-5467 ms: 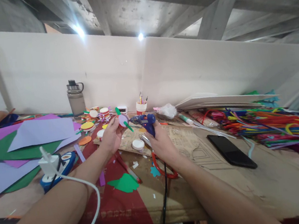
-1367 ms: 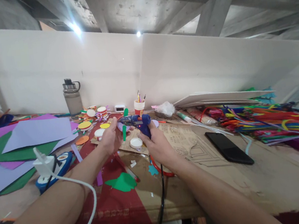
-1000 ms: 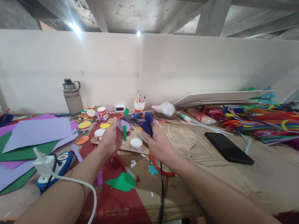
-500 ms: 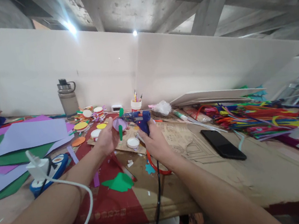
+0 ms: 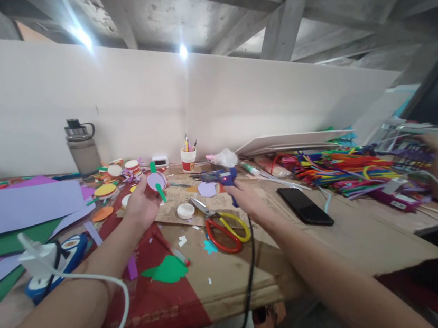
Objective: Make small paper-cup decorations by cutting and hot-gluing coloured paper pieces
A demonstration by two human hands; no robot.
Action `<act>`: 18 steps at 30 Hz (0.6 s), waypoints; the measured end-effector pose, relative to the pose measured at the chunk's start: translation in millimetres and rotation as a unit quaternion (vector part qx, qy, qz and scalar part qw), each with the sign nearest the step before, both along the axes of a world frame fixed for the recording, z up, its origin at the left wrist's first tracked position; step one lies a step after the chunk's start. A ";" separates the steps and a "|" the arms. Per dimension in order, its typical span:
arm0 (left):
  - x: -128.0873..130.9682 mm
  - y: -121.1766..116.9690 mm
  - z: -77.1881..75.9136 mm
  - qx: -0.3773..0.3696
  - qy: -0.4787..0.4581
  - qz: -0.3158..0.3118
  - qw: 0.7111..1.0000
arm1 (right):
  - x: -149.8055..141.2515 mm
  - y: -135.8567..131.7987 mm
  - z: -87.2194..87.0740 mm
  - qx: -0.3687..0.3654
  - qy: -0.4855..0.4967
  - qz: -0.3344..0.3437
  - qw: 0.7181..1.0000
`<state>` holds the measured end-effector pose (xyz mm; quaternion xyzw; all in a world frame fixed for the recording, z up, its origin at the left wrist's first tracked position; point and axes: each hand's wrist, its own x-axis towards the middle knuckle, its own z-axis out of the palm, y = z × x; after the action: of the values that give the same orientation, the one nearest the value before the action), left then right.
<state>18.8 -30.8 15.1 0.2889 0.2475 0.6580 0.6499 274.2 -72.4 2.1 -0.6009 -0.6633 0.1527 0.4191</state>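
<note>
White-and-red cup (image 5: pixel 188 159): pens inside | grey bottle (image 5: pixel 83 154): liquid inside, upright

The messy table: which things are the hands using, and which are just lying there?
In use:
- left hand: purple-faced disc with green strips
- right hand: blue glue gun

Seemingly just lying there:
- black phone
- water bottle
- scissors

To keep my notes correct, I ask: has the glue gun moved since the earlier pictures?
Yes. The glue gun, at the right hand, has moved to the right, judged against the paper cup.
</note>
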 end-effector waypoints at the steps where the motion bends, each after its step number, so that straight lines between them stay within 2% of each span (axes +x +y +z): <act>1: 0.1 1.0 -1.4 -0.002 -0.009 0.000 1.000 | 11.8 2.5 -2.2 -0.039 0.003 -0.017 0.999; 3: 0.6 2.4 -3.8 -0.002 -0.024 0.000 1.000 | 34.7 8.8 -6.5 -0.102 -0.050 -0.072 0.991; 5: 1.3 2.6 -4.8 -0.001 -0.033 -0.006 0.999 | 54.4 14.4 -10.4 -0.157 -0.131 -0.130 0.970; 9: 1.9 1.0 -3.7 -0.001 -0.030 -0.012 0.999 | 75.4 13.9 -14.1 -0.193 -0.188 -0.153 0.951; 11: 1.4 0.4 -3.3 0.000 -0.028 -0.012 1.000 | 74.8 7.3 -12.3 -0.188 -0.259 -0.184 0.929; 13: 0.6 0.5 -3.9 0.003 -0.026 -0.023 0.999 | 66.0 -0.6 -8.1 -0.136 -0.340 -0.219 0.904; 15: -0.2 1.3 -5.6 0.003 -0.023 -0.035 0.999 | 48.1 -7.4 -3.0 -0.053 -0.368 -0.190 0.909; 18: -1.0 2.8 -8.6 0.002 -0.020 -0.044 0.999 | 6.6 -11.3 2.0 0.032 -0.307 -0.009 0.951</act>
<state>17.9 -28.0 6.5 0.2878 0.2199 0.6348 0.6825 280.8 -83.6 4.1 -0.6106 -0.7593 -0.0644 0.2158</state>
